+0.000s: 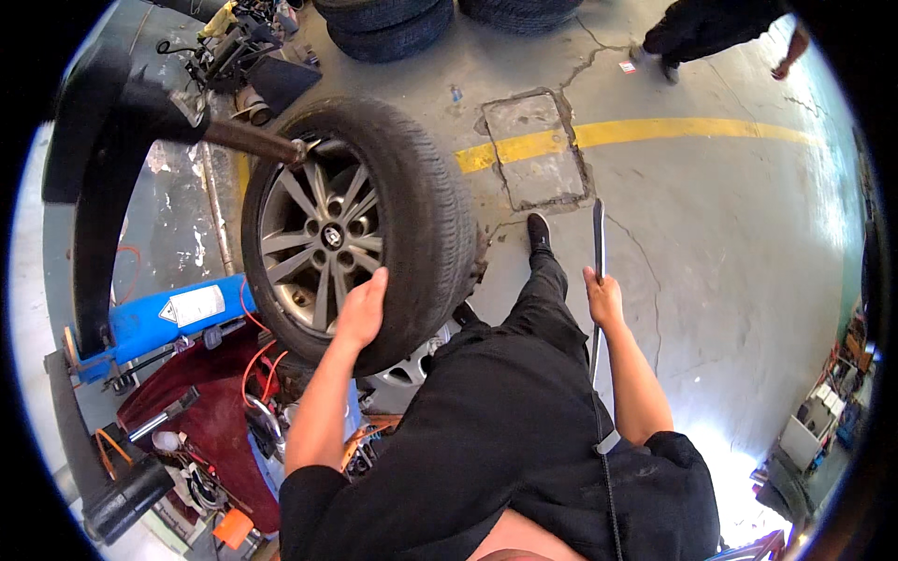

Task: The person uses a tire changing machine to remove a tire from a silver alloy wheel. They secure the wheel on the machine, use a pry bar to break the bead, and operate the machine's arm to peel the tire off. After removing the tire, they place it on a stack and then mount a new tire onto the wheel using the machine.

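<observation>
One black-tyred, grey-spoked wheel meets the flattened left hand; the right hand grips a bar.

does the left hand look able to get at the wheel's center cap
Likely yes: the left hand is at the near side of the tire, and the way across the spokes to the center cap looks free.

Can make out, on the long blue metal casing, a white rectangular label with a dark-outlined diamond sign (cannot read its small print). Can also see a pale emblem on the grey spoked alloy wheel.
</observation>
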The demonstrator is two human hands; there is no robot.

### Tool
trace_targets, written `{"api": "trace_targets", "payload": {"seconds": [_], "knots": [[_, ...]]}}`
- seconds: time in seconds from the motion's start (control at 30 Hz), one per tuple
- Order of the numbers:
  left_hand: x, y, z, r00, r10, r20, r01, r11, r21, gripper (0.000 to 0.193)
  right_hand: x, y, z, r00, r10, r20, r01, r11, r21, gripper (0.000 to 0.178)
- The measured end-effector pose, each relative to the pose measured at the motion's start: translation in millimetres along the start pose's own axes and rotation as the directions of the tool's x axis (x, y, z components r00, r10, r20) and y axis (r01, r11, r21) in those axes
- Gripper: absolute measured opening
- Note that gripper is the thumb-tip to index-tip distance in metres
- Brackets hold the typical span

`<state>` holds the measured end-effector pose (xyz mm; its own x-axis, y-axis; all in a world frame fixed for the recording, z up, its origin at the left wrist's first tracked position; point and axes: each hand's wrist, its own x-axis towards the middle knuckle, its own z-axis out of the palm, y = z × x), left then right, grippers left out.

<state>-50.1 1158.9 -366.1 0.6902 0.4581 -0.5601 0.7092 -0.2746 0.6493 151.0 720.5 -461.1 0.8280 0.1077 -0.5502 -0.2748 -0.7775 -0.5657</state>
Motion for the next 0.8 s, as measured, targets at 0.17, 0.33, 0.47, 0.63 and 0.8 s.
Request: {"api": "trace_targets", "payload": {"seconds": [0.17, 0.33, 0.47, 0.63, 0.8], "knots": [[-26.0, 96.3, -20.9, 0.991, -0.132, -0.022, 0.132, 0.99, 0.046, 0.073, 99.2, -40.6, -70.7, 0.995, -0.048, 0.092, 0.044, 0.998, 0.05, 0.061], [19.4, 145.3, 16.8, 0.934, -0.342, -0.106, 0.358, 0.883, 0.304, 0.075, 151.3, -135.2, -172.5, 0.901, -0.383, 0.205, 0.211, 0.798, 0.565, 0.041], [36.3, 163.3, 17.9, 0.897, -0.423, -0.126, 0.441, 0.849, 0.292, 0.075, 183.8, -294.2, -256.8, 0.525, -0.836, 0.157, 0.256, 0.331, 0.908, 0.045], [30.1, 173.8, 20.2, 0.87, -0.471, -0.147, 0.493, 0.813, 0.31, 0.079, 182.4, -490.4, -284.4, 0.013, -0.994, 0.106, 0.467, 0.099, 0.878, 0.048], [44.7, 181.4, 6.6, 0.87, -0.481, -0.106, 0.488, 0.814, 0.315, 0.079, 183.8, -622.4, -217.0, 0.0, -0.999, 0.037, 0.225, 0.037, 0.974, 0.046]]}}
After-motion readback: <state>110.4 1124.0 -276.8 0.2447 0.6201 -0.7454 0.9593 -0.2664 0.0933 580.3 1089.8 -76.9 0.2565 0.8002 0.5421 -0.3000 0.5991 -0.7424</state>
